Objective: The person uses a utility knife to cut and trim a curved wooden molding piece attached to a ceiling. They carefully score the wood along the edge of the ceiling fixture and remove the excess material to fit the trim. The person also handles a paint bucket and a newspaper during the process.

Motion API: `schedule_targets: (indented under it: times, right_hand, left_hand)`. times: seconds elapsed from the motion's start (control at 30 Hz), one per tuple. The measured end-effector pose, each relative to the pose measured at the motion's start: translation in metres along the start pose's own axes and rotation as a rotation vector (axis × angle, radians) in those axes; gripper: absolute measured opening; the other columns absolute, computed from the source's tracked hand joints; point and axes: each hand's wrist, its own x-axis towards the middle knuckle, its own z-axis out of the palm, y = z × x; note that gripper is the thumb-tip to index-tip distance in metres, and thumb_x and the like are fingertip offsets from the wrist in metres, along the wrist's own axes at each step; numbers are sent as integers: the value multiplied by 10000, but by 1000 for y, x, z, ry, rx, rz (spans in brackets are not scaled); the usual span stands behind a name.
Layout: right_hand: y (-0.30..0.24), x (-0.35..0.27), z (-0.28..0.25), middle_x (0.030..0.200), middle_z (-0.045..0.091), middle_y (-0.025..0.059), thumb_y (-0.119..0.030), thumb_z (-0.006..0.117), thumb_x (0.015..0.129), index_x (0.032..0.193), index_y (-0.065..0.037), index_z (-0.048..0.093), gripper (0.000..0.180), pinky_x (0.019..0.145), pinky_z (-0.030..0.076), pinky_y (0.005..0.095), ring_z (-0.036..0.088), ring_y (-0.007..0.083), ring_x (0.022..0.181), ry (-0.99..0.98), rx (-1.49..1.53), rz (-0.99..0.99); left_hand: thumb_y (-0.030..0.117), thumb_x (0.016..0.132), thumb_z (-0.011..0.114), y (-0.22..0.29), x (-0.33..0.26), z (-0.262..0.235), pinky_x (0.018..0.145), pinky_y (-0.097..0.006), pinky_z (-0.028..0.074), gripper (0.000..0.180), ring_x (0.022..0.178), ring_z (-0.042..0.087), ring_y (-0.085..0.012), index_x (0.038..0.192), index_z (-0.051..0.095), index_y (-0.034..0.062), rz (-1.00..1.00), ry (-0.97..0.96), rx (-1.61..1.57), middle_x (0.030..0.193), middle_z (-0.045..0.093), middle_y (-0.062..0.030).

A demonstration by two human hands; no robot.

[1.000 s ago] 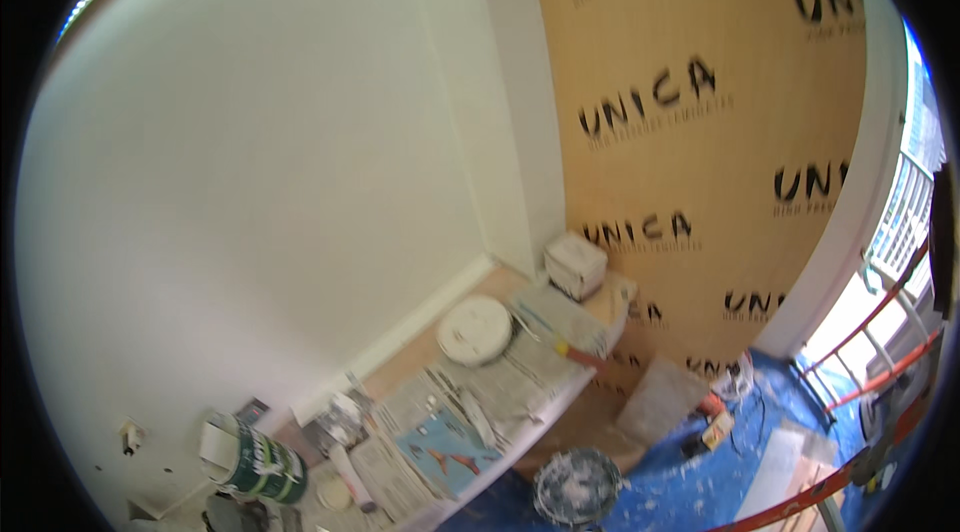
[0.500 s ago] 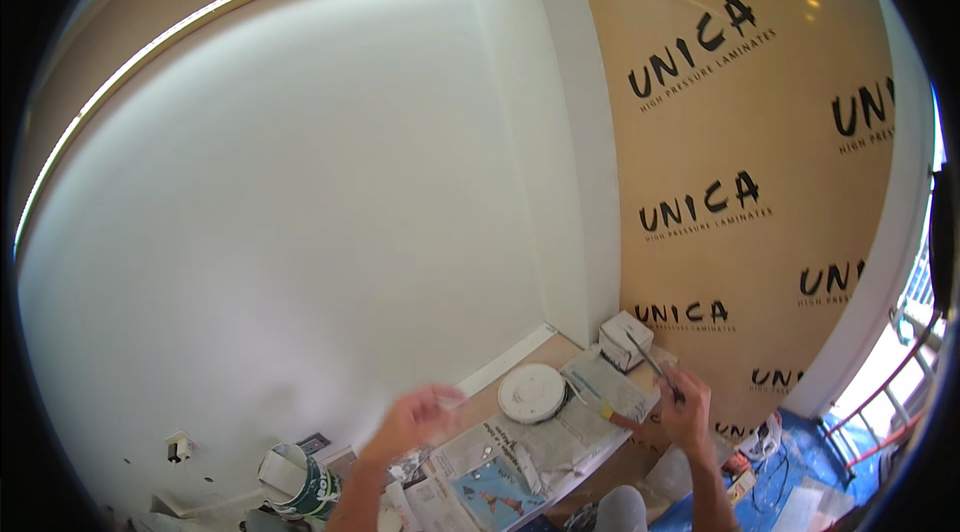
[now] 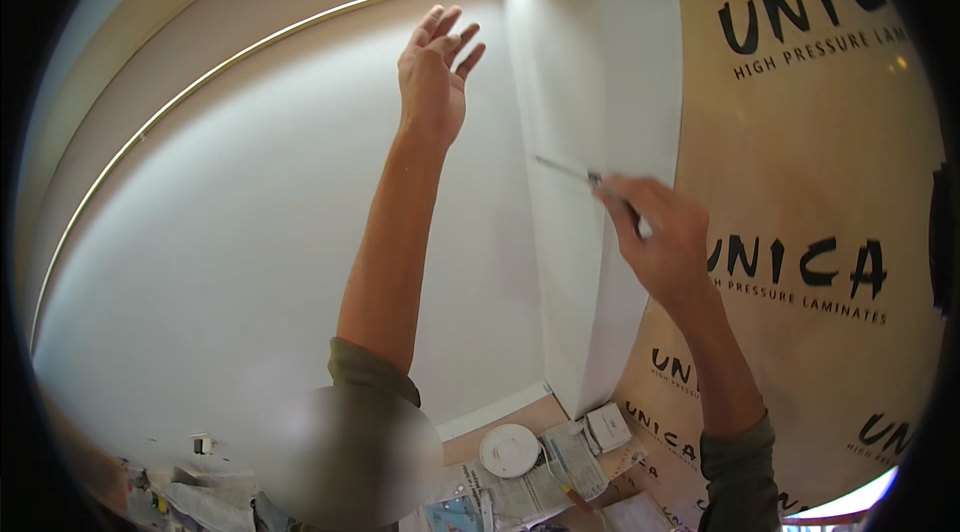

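Right hand, just right of centre in the frame, has its fingers curled around a thin dark metal tool — a bit blurry, tip pointing left, can't tell if it touches the wall. Left hand is at upper centre, fingers loosely spread, nothing visible in it. Farther back, bottom centre: a round white disc beside a boxy white block. Plain white wall fills the middle left — thin glowing light strip at upper left.

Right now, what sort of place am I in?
Perhaps a room under renovation: newspaper spread on a ledge, a tan panel with repeated print, and a thin tool in your right hand.
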Motion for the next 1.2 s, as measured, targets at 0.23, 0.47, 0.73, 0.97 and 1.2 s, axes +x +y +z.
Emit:
schedule_targets:
  times: [0.23,0.47,0.73,0.97,1.2]
  right_hand:
    - [44,111,32,806,658,99,15,682,830,967,-32,663,146,543,494,326,622,245,615,158,-107,-122]
    - [51,151,52,758,648,103,8,658,836,936,-7,647,102,516,487,323,614,249,592,120,-331,-169]
    - [-2,137,80,652,647,150,-43,595,839,868,45,576,95,497,499,322,643,237,525,169,291,399]
    - [-22,152,101,918,664,235,-61,517,909,1340,181,320,532,611,566,324,688,233,693,30,1272,811]
    - [-48,175,98,906,585,238,-13,481,897,1374,168,208,578,587,584,348,653,246,631,62,1605,921]
  left_hand:
    - [8,849,529,11,34,3,1180,-434,293,609,1405,327,-318,1427,338,0,2,-88,-59,1497,363,-141]
    - [57,907,514,5,31,9,1153,-399,352,528,1343,416,-351,1384,368,-114,-170,61,44,1409,431,-246]
    - [144,974,586,7,-7,32,837,-311,505,346,957,624,-216,1252,552,-59,-370,-71,0,1132,634,-148]
    - [136,980,558,44,17,0,479,-186,356,263,567,463,-27,1164,590,-49,-475,-171,284,723,568,-5]
    - [196,992,523,73,33,-20,582,-228,377,204,581,419,-34,916,621,33,-473,-207,406,591,438,47]
